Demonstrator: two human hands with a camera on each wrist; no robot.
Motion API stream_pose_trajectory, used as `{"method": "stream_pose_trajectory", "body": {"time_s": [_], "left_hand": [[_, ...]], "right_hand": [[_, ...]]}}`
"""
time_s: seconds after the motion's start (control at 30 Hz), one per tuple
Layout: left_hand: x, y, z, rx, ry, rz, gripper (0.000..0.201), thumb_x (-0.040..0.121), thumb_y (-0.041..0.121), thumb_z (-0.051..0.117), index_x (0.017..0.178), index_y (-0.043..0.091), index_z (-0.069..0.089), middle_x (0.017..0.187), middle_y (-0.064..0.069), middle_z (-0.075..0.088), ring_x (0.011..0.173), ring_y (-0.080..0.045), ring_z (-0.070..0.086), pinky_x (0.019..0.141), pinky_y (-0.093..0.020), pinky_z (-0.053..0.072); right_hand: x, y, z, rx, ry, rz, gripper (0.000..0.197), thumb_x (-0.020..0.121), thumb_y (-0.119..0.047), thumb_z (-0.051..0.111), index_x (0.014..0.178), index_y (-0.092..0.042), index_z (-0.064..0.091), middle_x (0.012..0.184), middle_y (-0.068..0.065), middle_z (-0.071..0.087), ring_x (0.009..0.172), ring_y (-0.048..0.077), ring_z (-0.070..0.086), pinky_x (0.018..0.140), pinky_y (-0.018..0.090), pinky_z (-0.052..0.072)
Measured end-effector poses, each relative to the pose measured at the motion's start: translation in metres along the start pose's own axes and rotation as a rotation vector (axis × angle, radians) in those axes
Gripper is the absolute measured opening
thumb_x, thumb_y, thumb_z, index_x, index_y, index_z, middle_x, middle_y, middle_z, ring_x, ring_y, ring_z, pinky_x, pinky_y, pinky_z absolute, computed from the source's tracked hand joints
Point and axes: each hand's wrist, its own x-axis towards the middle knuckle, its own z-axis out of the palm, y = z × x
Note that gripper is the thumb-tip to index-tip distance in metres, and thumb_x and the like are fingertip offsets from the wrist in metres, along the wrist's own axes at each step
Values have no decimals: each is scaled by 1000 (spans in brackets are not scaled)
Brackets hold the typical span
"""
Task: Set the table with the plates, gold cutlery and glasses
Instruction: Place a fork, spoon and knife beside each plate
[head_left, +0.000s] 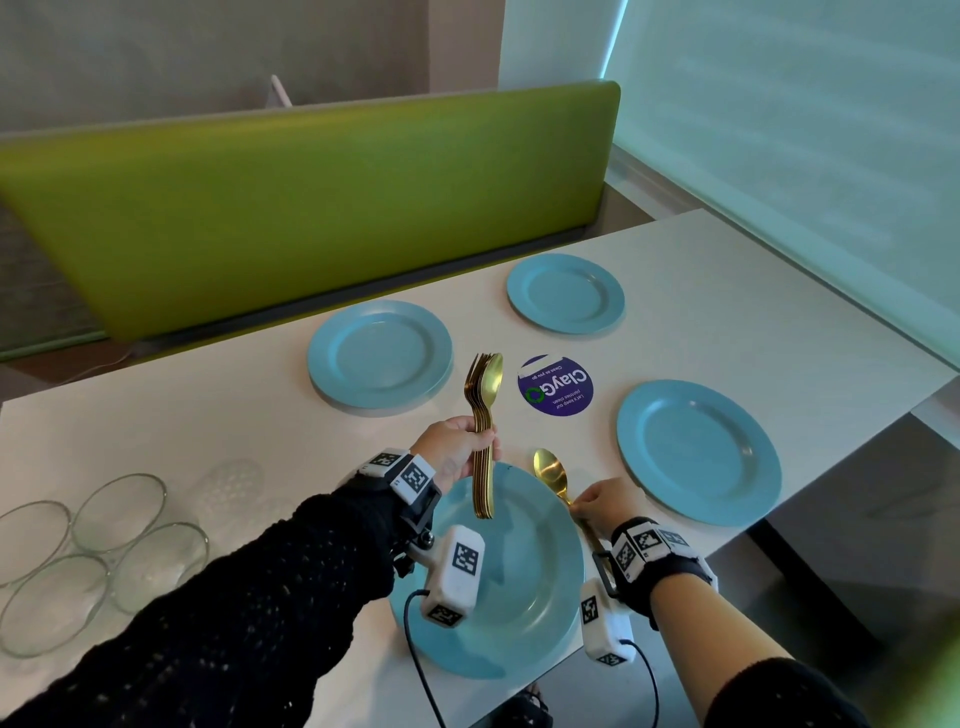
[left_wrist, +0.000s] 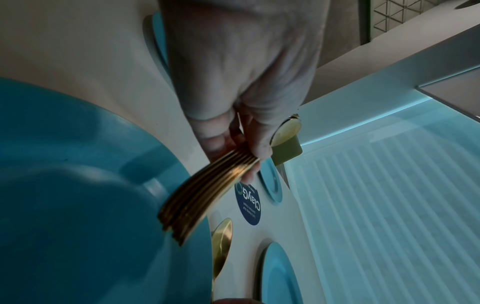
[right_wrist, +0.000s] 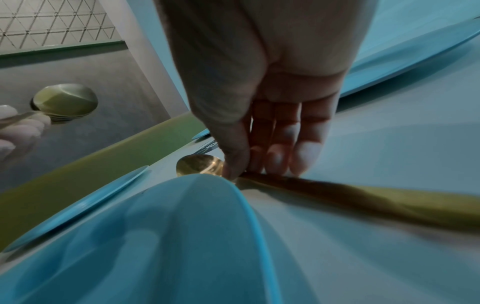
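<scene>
Just right of the near plate (head_left: 498, 613), the right hand (head_left: 605, 506) pinches the neck of a single gold spoon (head_left: 551, 475), thumb on one side and fingers on the other, with the bowl pointing toward the far side of the table (head_left: 727, 270). Above that plate's far rim, the left hand (head_left: 457, 447) is curled round a bundle of gold cutlery (head_left: 483, 431), spoon bowls and fork tines uppermost, handles hanging over the plate.

To lay the spoon well, I would lower it flat, parallel to the plate's right rim and just clear of it, then let go without dragging; the bundle should stay upright so nothing slips out.

Three more blue plates are laid: one to the right (head_left: 698, 452), one at far left (head_left: 379, 356) and one at far right (head_left: 565, 293), around a purple round sticker (head_left: 556, 385). Four glass bowls (head_left: 93, 556) sit at the near left, untouched.

Only the right wrist view shows the spoon's handle (right_wrist: 363, 197) lying low along the tabletop beside the plate's rim; whether it touches the surface I cannot tell. Only the left wrist view shows the handles stacked edge to edge.
</scene>
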Motion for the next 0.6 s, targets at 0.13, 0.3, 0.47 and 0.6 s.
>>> {"method": "stream_pose_trajectory", "body": {"time_s": [0.13, 0.3, 0.47, 0.6], "left_hand": [[2, 0, 0, 2, -3, 2, 15, 93, -1, 51, 83, 8, 57, 76, -7, 58, 69, -17, 59, 61, -21, 53], [4, 2, 6, 6, -28, -4, 13, 92, -1, 52, 83, 7, 58, 76, -7, 59, 69, -17, 60, 59, -20, 54], [9, 9, 27, -8, -94, -15, 12, 93, -1, 50, 85, 5, 57, 77, -8, 60, 63, -15, 62, 53, -19, 57], [17, 19, 52, 27, -183, -2, 14, 93, -3, 48, 87, 5, 58, 77, -8, 60, 51, -10, 64, 56, -20, 56]], "right_hand": [[0, 2, -1, 16, -16, 4, 8, 76, -16, 67, 69, -18, 69, 76, 2, 66, 70, 15, 57, 67, 23, 49], [4, -7, -16, 100, 57, -70, 19, 86, -29, 63, 71, -19, 62, 85, 5, 69, 75, 19, 57, 74, 29, 49], [2, -46, -44, 400, 65, -193, 18, 91, -26, 59, 86, -11, 68, 68, 0, 63, 56, 15, 56, 60, 29, 52], [1, -65, -68, 442, 15, -293, 18, 93, -27, 56, 88, -13, 67, 68, -2, 62, 57, 13, 56, 55, 23, 49]]}}
